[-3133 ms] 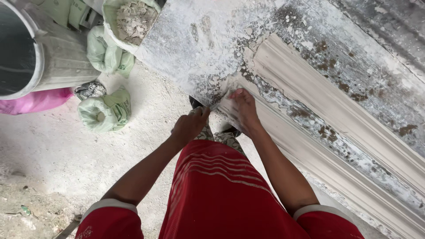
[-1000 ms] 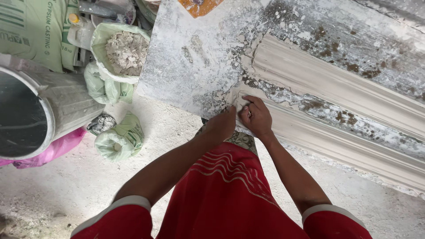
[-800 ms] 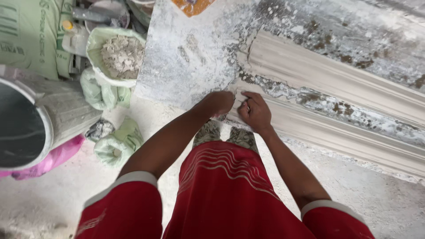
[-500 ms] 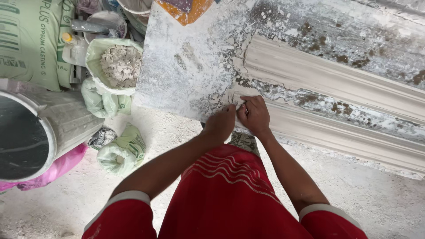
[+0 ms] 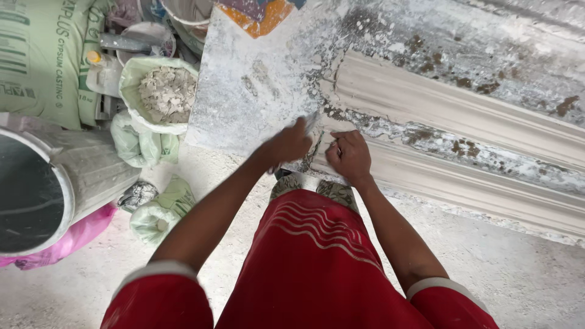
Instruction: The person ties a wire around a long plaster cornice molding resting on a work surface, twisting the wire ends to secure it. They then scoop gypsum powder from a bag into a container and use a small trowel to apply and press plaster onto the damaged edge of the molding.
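Left hand blurred, fingers closed on thin scraper blade; right hand curled, pressing plaster cornice moulding at slab near edge. Moulding likely rigid, brittle, heavy; support underneath.

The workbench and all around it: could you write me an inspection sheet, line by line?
Surface: grey slab caked with white plaster, lying beside a long cream moulding.
Job's things: the moulding's near end, rough and crusted; a thin blade-like tool at the left hand, blurred.
Clutter: green bag of plaster lumps, knotted green bags, pale green sack, metal drum, pink bag.
Hands: left hand on the slab edge, blurred; right hand curled, resting on the moulding.
Cables: nothing seen.
Surroundings: dusty concrete floor.
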Demonstrator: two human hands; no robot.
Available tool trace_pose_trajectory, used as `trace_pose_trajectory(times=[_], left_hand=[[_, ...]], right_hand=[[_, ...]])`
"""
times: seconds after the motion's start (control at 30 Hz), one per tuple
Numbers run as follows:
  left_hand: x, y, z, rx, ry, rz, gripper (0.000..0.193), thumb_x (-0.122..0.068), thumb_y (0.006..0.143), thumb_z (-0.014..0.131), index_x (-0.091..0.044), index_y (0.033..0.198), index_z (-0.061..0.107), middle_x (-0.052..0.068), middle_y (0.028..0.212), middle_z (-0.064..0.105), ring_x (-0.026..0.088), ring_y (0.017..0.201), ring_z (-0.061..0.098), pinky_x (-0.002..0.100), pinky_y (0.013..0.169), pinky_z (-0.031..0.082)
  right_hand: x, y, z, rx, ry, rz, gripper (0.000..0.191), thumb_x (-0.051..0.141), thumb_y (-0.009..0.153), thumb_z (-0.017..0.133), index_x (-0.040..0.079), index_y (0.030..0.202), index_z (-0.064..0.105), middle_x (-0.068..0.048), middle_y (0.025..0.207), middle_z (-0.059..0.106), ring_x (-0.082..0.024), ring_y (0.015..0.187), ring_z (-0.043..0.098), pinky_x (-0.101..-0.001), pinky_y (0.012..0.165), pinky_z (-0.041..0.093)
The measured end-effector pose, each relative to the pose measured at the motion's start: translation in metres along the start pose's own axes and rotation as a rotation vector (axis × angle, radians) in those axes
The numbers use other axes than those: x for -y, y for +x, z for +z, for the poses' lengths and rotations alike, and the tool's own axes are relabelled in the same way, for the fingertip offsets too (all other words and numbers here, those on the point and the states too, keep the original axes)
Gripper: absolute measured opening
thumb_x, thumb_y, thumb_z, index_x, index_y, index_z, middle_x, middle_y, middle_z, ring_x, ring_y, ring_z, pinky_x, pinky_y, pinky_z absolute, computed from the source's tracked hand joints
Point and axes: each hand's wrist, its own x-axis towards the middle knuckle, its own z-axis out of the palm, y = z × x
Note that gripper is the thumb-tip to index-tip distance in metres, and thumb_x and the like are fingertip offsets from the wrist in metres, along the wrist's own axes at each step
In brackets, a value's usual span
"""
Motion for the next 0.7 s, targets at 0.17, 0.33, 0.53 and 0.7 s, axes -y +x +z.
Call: trace_pose_trajectory(times=[0.17,0.33,0.53,0.7], left_hand=[[0.032,-0.082,0.049,-0.170,0.213,0.142,0.057,-0.013,0.101,0.046,-0.010,0.157,0.035,0.021,0.083,0.067,0.036,0.076,0.069,0.047,0.070,0.057],[0.048,-0.125,0.090,-0.393,0.439,0.070,0.044,-0.020,0.100,0.058,-0.015,0.143,0.050,0.019,0.102,0.062,0.037,0.088,0.069,0.048,0.065,0.059],[0.073,-0.150,0.088,-0.501,0.678,0.194,0.056,-0.010,0.085,0.065,-0.012,0.140,0.055,0.018,0.120,0.058,0.029,0.088,0.070,0.034,0.054,0.060],[0.083,-0.117,0.082,-0.503,0.866,0.297,0.051,-0.009,0.089,0.065,-0.011,0.140,0.057,0.025,0.115,0.060,0.026,0.072,0.070,0.033,0.042,0.056]], right_hand=[[-0.002,0.001,0.002,0.024,-0.039,0.024,0.016,0.005,0.085,0.065,0.002,0.070,0.061,-0.010,0.100,0.074,-0.026,0.087,0.060,-0.0384,0.079,0.053],[-0.006,-0.001,0.005,0.008,-0.051,0.020,0.009,0.004,0.085,0.065,0.001,0.077,0.066,-0.010,0.099,0.074,-0.024,0.084,0.058,-0.0365,0.076,0.052],[-0.006,-0.003,0.006,0.011,-0.040,0.040,0.010,0.002,0.085,0.066,0.001,0.075,0.065,-0.009,0.098,0.073,-0.023,0.083,0.057,-0.0358,0.074,0.052],[-0.004,-0.001,0.007,-0.003,-0.034,0.050,0.012,0.002,0.085,0.066,0.001,0.073,0.063,-0.009,0.098,0.073,-0.025,0.083,0.057,-0.0368,0.074,0.052]])
